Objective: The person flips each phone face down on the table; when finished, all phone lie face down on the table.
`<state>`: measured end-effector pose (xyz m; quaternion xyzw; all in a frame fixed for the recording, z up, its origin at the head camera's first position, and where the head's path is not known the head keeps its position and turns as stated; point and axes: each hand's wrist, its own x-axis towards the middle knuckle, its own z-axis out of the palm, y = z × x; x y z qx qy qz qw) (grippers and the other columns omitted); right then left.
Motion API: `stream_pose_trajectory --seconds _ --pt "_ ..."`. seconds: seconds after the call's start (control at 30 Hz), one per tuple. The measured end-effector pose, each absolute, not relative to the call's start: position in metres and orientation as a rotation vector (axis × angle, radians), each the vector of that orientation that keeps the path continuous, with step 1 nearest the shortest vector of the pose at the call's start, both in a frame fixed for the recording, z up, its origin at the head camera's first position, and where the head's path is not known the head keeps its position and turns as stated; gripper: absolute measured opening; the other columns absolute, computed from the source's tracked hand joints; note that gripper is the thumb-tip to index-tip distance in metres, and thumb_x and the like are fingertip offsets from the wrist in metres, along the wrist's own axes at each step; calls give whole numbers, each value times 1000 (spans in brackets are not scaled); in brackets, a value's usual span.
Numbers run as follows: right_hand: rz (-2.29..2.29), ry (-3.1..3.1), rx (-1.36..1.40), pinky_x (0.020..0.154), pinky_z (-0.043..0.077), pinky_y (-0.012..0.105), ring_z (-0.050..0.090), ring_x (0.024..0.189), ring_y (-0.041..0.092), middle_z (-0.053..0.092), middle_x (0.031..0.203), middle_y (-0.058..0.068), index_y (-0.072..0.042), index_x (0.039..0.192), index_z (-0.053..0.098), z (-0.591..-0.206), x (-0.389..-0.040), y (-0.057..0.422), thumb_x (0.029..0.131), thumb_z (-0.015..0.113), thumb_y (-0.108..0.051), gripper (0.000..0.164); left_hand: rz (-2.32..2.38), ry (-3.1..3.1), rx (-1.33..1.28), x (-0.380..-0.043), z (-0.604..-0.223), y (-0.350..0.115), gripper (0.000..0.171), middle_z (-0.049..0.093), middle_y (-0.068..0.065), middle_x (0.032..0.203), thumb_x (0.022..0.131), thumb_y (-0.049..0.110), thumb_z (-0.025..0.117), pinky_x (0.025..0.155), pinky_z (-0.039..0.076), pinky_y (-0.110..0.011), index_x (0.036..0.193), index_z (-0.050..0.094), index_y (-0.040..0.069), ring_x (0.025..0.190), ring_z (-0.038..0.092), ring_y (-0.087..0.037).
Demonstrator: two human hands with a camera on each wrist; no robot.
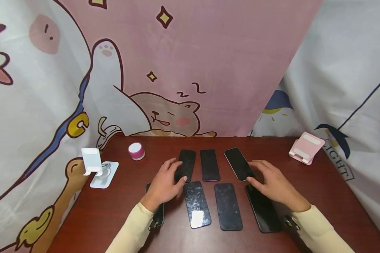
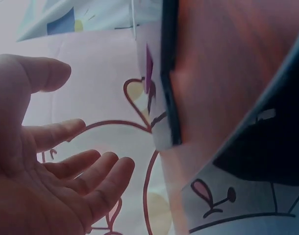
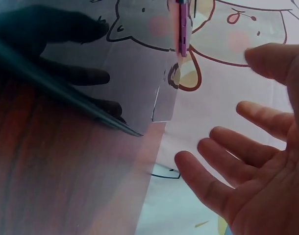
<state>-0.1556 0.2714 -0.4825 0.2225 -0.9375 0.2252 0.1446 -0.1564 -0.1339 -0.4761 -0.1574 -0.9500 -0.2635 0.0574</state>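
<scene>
My left hand [image 1: 165,182] is at the back-left dark phone [image 1: 187,161], fingers over its left edge and thumb by its lower corner. In the left wrist view the fingers of that hand [image 2: 112,188] are spread and loosely bent. On the other side, my right hand [image 1: 273,183] is beside the tilted back-right phone [image 1: 238,162], fingertips at its right edge and thumb near its bottom end. The right wrist view shows this hand's fingers [image 3: 201,183] apart and relaxed. A purple-edged phone [image 1: 210,165] lies between the two.
A front row holds a glossy phone [image 1: 197,203], a matte dark phone [image 1: 228,207], a black phone [image 1: 263,211] and one [image 1: 159,214] partly under my left arm. White stand [image 1: 92,160] and pink-white jar [image 1: 136,151] stand left; a pink stand [image 1: 306,147] stands right.
</scene>
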Motion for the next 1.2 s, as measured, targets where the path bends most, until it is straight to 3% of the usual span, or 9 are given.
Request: stream_pose_trajectory --seconds 0.2,0.47,0.6,0.8,0.97,1.2 --pt "666 -2676 668 90 58 55 69 116 30 70 129 11 -8 133 67 -483 -150 277 87 87 -18 51 -856 -2874 -518 -150 -481 -119 59 48 -15 159 99 40 71 113 51 -54 151 56 14 141 55 -34" --pt "719 -2771 598 84 59 52 70 113 33 69 131 15 -5 134 67 -487 -137 282 94 82 -25 47 -969 -2887 -555 -141 -476 -97 56 50 -12 157 101 40 69 111 53 -54 150 57 16 138 58 -32" --pt "760 -2821 539 77 59 41 71 105 28 68 131 14 -5 135 66 -488 -130 285 96 80 -28 48 -1025 -2892 -581 -137 -474 -85 54 53 -10 154 102 38 68 107 55 -51 150 58 15 132 63 -28" --pt "810 -2840 500 66 46 26 59 83 13 70 123 11 -7 134 67 -492 -120 286 95 81 -26 46 -1150 -2859 -678 -130 -477 -64 49 60 -9 142 102 34 67 97 58 -39 145 61 12 115 67 -23" --pt "820 -2893 457 71 55 31 68 100 23 69 129 14 -8 137 66 -493 -111 287 95 81 -29 50 -1302 -2877 -724 -121 -482 -43 48 62 -9 134 103 37 64 82 53 -27 145 61 13 101 65 -19" --pt "876 -2947 373 78 60 41 71 115 35 67 134 17 -8 140 63 -495 -95 293 96 80 -33 53 -1647 -2905 -654 -107 -492 -10 45 61 -7 134 103 34 67 82 56 -20 142 63 14 106 67 -5"
